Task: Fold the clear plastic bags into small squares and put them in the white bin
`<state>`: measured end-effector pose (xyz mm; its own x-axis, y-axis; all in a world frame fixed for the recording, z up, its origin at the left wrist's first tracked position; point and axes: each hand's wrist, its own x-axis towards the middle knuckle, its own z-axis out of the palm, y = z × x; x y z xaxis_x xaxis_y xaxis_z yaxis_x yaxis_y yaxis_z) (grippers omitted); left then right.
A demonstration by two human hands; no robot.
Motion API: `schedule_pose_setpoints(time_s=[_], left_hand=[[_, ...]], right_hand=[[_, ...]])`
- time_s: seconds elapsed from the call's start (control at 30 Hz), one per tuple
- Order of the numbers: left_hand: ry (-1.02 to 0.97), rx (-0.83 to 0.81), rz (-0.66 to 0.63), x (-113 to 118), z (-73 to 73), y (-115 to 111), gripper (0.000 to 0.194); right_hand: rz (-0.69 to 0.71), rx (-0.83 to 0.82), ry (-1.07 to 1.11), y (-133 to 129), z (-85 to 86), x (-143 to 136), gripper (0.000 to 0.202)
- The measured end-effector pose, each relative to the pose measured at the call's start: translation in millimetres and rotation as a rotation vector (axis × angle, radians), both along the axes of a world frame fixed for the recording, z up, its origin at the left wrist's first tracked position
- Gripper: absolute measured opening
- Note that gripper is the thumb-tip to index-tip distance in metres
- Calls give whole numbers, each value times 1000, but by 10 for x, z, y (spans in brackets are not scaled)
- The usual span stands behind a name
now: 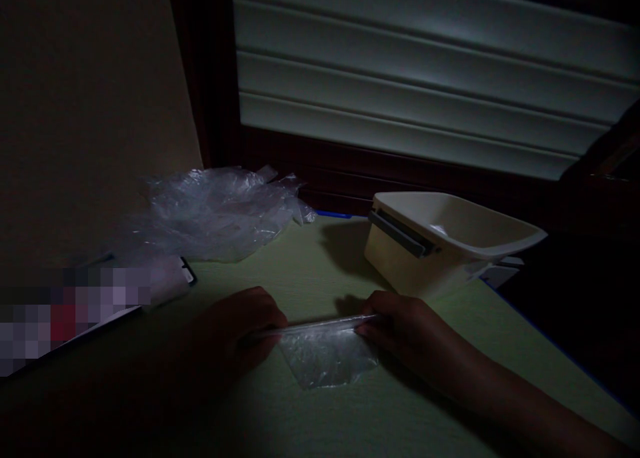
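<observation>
Stretched between my two hands is a small clear plastic bag [330, 358], its upper edge pulled nearly straight and its body hanging down over the table. My left hand [255, 325] pinches one end of that edge, and my right hand [395, 321] grips the other end with thumb and fingers closed. Just beyond my right hand stands a cream plastic bin [415, 265] with a grey handle on its side; a small bright patch shows inside it. Dim light hides whether the bag contains anything.
A heap of clear plastic bags [215, 211] lies at the table's back left. Nearer on the left is a flat dark-edged item [187, 271], partly blurred out. The pale green table [300, 271] has a blue edge at right. A shuttered window [400, 78] rises behind.
</observation>
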<state>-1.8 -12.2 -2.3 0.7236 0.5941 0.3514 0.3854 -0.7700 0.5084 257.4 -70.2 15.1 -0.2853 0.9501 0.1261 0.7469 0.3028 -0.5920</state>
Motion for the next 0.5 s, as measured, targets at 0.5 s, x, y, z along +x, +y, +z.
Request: schedule_pose_setpoints(time_s=[0.5], left_hand=[[54, 226, -228, -49, -11, 39, 26]], right_hand=[[186, 177, -316, -55, 49, 3, 30]])
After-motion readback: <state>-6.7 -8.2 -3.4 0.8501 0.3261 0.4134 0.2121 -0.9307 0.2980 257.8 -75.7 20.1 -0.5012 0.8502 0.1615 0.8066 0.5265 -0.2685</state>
